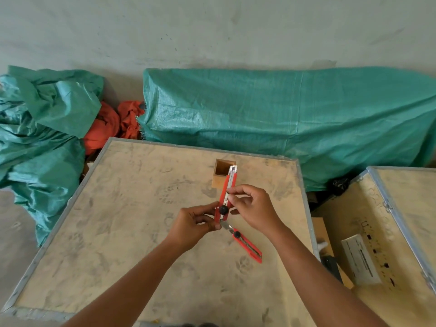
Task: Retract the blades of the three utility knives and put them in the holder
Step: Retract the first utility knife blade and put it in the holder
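Note:
I hold a red utility knife above the crate lid, its tip pointing away toward the wooden holder. My left hand grips its lower end near the black knob. My right hand pinches the body higher up with thumb and fingertips. A short bit of blade shows at the knife's far tip. A second red utility knife lies flat on the lid below my hands, its blade extended toward them. The holder is a small open wooden box; I cannot see a third knife.
The work surface is a plywood crate lid with a metal rim. Another crate with a white label stands to the right across a gap. Green tarps and orange cloth lie beyond the far edge.

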`<state>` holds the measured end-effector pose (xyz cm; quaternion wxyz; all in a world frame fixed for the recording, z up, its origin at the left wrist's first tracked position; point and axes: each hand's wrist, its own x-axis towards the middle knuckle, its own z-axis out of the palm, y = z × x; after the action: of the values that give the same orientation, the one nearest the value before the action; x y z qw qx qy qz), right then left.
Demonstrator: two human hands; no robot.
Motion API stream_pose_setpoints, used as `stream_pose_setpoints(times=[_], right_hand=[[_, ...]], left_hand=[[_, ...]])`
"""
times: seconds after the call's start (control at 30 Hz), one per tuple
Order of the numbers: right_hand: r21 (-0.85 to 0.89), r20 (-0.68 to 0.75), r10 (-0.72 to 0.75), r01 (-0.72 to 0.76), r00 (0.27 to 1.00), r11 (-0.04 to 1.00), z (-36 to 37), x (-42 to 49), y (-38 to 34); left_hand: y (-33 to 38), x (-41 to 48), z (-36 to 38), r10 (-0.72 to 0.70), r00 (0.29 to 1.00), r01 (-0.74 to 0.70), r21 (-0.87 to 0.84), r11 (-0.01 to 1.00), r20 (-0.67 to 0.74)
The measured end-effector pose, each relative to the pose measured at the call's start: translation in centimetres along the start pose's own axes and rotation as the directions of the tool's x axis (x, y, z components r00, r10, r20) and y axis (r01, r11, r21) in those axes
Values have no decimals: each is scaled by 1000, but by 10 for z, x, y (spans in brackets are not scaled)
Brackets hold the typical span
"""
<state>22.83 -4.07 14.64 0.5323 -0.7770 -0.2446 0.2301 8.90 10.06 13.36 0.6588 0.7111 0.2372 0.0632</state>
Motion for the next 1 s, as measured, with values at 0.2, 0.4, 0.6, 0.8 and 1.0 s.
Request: stream_pose_setpoints(times=[0.2, 0.4, 0.6, 0.8, 1.0], right_hand=[[-19, -47, 19, -19, 999, 1000, -23, 80, 13], [-70, -180, -6, -7, 984, 998, -29, 159, 49], [-247, -263, -115, 48, 958, 968, -15, 195, 73], [-371, -215, -187, 97, 959, 924, -2, 201, 94], [-427, -175, -170, 81, 970, 901, 4, 198, 101]], left_hand=[[5, 85, 2, -36, 999, 35, 129, 991, 7], [-9, 168, -4, -59, 997, 73, 307, 949, -57], [-27, 222, 3, -147, 981, 185, 398, 898, -124], [-40, 239, 15, -190, 975, 221, 395, 892, -116], [-42, 240, 17, -175, 978, 207, 391, 897, -117]])
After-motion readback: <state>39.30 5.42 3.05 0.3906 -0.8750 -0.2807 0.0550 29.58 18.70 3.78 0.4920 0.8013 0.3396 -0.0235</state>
